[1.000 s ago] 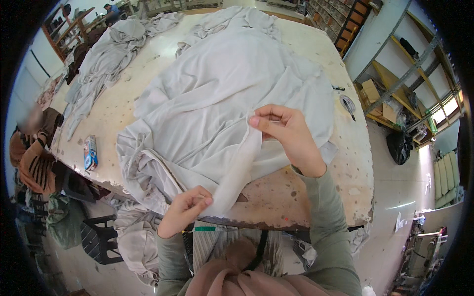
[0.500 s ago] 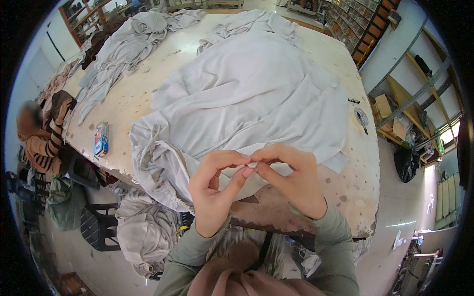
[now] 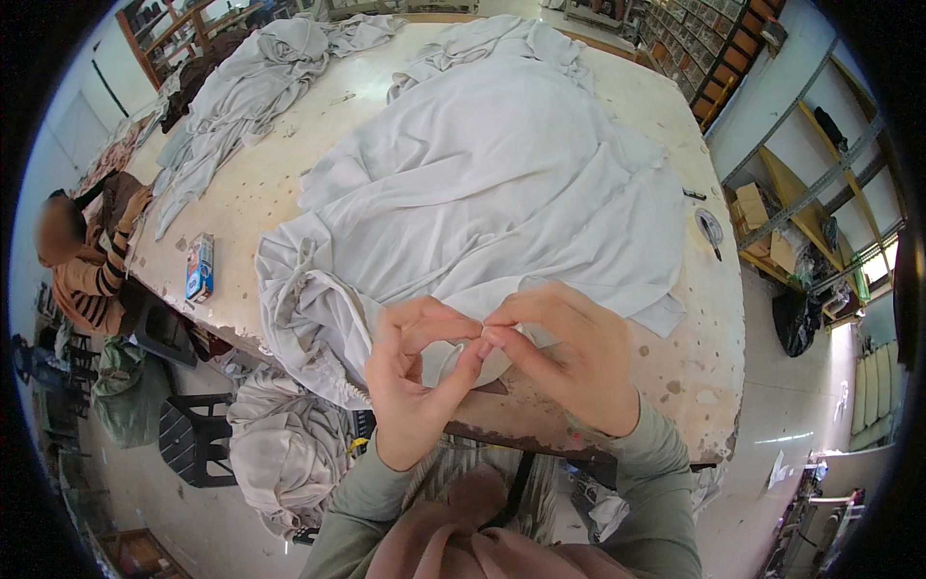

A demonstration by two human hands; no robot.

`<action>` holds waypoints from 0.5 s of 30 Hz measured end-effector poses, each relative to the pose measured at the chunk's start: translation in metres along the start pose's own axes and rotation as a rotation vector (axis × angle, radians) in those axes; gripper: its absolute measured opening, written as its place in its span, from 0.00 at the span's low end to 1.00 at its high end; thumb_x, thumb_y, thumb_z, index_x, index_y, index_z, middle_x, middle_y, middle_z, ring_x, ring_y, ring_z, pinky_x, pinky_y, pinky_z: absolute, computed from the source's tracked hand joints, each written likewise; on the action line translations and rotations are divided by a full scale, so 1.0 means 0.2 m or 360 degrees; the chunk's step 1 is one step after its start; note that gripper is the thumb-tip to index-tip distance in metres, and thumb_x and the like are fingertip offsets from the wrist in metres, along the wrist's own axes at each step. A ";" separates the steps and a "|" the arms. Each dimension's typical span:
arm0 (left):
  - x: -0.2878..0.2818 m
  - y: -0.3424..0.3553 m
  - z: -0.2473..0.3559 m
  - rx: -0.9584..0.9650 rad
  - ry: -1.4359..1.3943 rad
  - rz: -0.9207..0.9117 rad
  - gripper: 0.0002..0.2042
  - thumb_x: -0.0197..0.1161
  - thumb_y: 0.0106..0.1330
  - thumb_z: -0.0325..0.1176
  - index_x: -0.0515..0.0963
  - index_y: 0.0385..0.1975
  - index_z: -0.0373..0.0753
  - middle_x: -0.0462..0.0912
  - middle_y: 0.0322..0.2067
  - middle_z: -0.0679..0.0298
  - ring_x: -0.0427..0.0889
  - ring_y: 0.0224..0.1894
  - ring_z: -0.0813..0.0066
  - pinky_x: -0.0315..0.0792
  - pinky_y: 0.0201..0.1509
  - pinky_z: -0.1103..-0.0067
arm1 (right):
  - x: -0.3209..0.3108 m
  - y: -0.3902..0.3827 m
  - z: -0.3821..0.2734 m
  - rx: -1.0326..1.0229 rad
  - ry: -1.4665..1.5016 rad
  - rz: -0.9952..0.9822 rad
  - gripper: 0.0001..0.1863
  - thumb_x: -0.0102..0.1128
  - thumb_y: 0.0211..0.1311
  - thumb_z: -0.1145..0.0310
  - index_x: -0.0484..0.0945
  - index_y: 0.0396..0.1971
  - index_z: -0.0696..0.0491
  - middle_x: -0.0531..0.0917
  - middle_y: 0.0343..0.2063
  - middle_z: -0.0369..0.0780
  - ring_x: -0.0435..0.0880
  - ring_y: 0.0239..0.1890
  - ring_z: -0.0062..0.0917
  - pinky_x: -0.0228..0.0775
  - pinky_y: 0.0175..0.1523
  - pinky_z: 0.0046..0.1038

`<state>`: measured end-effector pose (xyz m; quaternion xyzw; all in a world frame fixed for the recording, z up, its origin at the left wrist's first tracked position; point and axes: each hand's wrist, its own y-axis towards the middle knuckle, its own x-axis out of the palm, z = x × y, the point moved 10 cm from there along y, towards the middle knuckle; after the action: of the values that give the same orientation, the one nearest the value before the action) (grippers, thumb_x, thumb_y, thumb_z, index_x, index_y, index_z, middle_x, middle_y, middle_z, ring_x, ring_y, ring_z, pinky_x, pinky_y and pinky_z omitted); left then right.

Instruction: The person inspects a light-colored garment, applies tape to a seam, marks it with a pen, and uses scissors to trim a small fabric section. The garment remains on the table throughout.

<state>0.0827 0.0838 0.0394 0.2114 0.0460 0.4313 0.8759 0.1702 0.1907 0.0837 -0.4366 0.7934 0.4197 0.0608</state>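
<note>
Across the surface [image 3: 675, 362], the pale grey cloth [image 3: 502, 174] spreads out toward twelve o'clock. At six, your left hand [image 3: 410, 398] and right hand [image 3: 579, 355] seem to pinch its near edge, fingertips [image 3: 480, 349] meeting; a light, level grip should work best.

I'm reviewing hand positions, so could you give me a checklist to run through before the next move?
1. Left hand pinching with thumb and finger: ok.
2. Right hand pinching close beside the left's fingertips: ok.
3. Amount of pale fabric between the fingertips: cannot tell, the fingers cover it.
4. Fabric lying smooth: not ok, creased and bunched at the near left.
5. Blue box clear of the fabric: ok.
6. Black pen clear of the fabric: ok.
</note>
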 end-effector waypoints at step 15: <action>0.04 -0.09 -0.40 -0.0958 -0.0577 -0.0168 0.08 0.64 0.61 0.27 0.78 0.37 0.31 0.82 0.31 0.66 0.77 0.31 0.84 0.70 0.36 0.86 | 0.16 -0.04 0.39 0.0914 0.0777 -0.0322 0.09 0.61 0.60 0.69 0.80 0.33 0.59 0.80 0.29 0.32 0.74 0.30 0.12 0.66 0.39 0.16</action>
<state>0.0787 0.1071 -0.0402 0.0143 -0.2286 0.3352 0.9139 0.1346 0.2242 0.0132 -0.5649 0.8226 0.0561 0.0311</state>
